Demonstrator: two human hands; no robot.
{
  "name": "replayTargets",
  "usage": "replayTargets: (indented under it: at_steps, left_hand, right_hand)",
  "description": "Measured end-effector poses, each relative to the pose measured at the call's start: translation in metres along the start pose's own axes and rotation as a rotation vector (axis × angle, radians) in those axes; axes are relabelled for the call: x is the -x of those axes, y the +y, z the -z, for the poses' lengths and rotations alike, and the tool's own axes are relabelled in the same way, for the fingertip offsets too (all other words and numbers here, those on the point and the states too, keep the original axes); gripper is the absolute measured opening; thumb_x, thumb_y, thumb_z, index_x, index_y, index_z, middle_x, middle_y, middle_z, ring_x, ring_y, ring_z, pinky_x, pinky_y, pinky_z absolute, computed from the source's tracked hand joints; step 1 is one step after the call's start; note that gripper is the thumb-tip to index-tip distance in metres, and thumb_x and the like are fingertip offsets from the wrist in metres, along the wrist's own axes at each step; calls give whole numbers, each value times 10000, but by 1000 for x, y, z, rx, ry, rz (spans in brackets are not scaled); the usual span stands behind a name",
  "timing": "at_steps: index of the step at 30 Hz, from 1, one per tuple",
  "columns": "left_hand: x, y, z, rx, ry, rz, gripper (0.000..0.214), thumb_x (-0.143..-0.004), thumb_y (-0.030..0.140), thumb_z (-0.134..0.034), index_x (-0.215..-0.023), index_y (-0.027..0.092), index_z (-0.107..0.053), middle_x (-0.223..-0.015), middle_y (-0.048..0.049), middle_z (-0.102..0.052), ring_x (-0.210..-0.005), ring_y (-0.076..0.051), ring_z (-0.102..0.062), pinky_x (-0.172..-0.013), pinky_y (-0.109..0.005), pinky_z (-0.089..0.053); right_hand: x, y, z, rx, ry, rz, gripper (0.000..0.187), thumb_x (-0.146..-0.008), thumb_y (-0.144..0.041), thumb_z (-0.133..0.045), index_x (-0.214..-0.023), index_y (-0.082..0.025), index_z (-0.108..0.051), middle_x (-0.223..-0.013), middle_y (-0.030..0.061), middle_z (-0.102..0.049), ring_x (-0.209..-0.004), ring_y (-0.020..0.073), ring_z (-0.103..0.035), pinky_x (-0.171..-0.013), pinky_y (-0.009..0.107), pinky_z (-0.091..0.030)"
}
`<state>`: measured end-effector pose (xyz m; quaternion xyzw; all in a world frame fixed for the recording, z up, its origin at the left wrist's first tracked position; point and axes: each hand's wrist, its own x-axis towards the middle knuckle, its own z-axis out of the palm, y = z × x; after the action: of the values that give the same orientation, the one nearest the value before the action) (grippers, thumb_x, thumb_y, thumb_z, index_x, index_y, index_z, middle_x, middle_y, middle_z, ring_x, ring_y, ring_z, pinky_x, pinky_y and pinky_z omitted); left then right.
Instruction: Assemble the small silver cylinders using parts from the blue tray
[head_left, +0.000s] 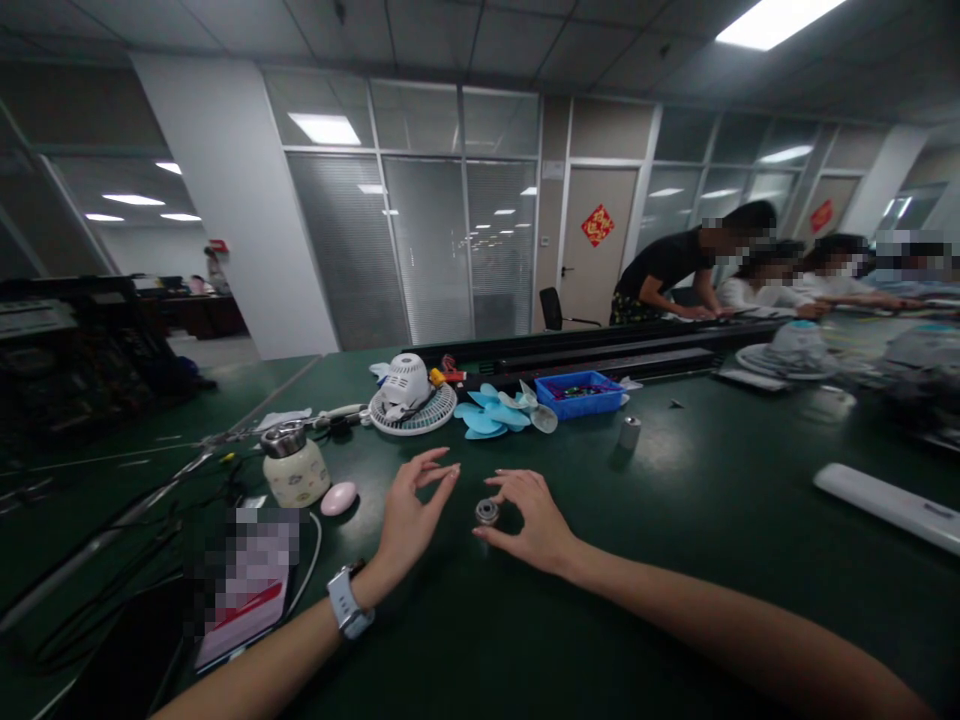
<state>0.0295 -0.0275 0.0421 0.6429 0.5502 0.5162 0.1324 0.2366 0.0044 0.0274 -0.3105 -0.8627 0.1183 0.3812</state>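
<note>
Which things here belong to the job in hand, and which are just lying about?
Likely in use:
- metal part, between thumb and fingers of the right hand

Apparently lying about, untouched:
- silver cylinder
- fan grille
- fan blades
- blue tray
- flask
- pink oval thing
- white bar

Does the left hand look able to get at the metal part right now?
Probably yes: nothing seems to stand between the left hand and the metal part. The right hand curls around it from the other side, though, and might get slightly in the way.
</note>
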Motion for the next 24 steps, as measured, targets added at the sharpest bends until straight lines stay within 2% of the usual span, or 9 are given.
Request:
replayTargets:
  at_steps: [3,5,9,11,14,17,20,24]
  left_hand:
    - [2,-19,1,-149,-184,-15,403,-843,373,-615,-1220,244,-564,-1020,-42,-758,-1136,-254,-611,-998,-494,-421]
    - [6,-24,1,-188,-286,1,431,-849,354,-599,-1261,244,-535,-981,-41,-769,-1165,-272,-591,-995,-521,-405]
    - [10,-23,0,-252,-296,-8,480,-853,343,-580,-1315,245,-493,-994,-52,-766,-1210,-288,-553,-998,-560,-369]
    - [9,-26,0,-243,-280,-9,483,-870,358,-555,-1332,245,-471,-1026,-56,-759,-1204,-276,-559,-1001,-543,-374]
    - [7,-34,-1,-205,-245,35,456,-916,404,-471,-1339,233,-450,-1103,-73,-733,-1198,-264,-567,-1015,-523,-376]
    - [5,-41,-3,-177,-218,94,444,-928,433,-428,-1312,212,-463,-1139,-96,-711,-1190,-266,-579,-1027,-514,-380]
    - [4,-47,-5,-158,-216,113,438,-920,444,-429,-1281,202,-480,-1162,-108,-695,-1201,-266,-575,-1039,-500,-385]
    - [4,-54,-4,-149,-234,140,458,-917,490,-411,-1279,218,-477,-1211,-115,-664,-1213,-281,-563,-1013,-506,-411]
  right_hand:
    - [0,-3,1,-12,-14,-14,362,-750,-483,-720,-975,-219,-618,-1174,74,-651,-1133,255,-560,-1003,452,-360]
    - [1,-6,0,-31,-28,-20,394,-760,-468,-713,-1053,-223,-615,-1170,69,-652,-1107,243,-576,-992,435,-373]
    - [-1,-10,4,-55,-81,-33,331,-798,-444,-682,-1054,-237,-644,-1060,36,-696,-1007,221,-621,-940,403,-410]
    - [-6,0,16,-34,-58,-68,326,-798,-473,-672,-1031,-245,-664,-1023,26,-708,-969,224,-635,-912,399,-426]
    - [-21,37,49,86,27,-160,343,-818,-507,-630,-1029,-243,-686,-1008,31,-717,-945,231,-647,-883,390,-442]
    - [-41,90,89,364,54,-290,336,-829,-470,-624,-1032,-212,-695,-986,57,-727,-940,244,-652,-892,389,-425]
    - [-53,133,117,682,-39,-394,329,-851,-429,-608,-1064,-190,-684,-1030,92,-720,-1023,267,-628,-966,417,-349]
    - [-56,164,127,846,-162,-542,302,-857,-409,-596,-1040,-189,-694,-1037,119,-717,-1052,277,-619,-1005,445,-279]
